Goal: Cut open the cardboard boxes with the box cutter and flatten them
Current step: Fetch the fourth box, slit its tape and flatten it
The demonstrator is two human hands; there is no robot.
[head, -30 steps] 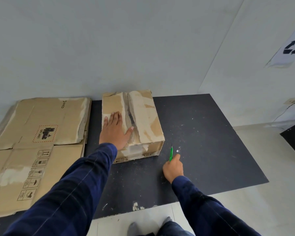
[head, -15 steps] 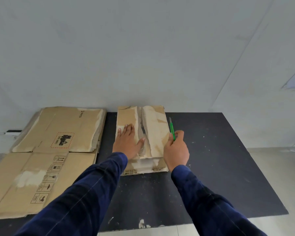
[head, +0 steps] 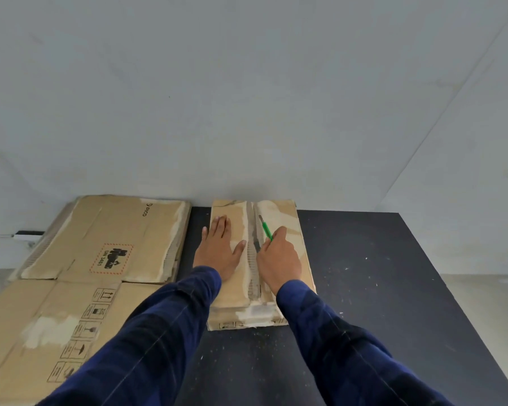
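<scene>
Box: one cardboard box (head: 289,219) sits at the far middle of the black table (head: 379,288), and we see two top flaps meeting at a ragged seam.
Left hand (head: 219,250): we press it flat on the left flap, fingers straight.
Right hand (head: 279,259): we grip one green box cutter (head: 266,230), its tip beside the seam.
Flattened cardboard: two sheets at left, one far (head: 115,230), one near (head: 56,317); any layers beneath we cannot count.
</scene>
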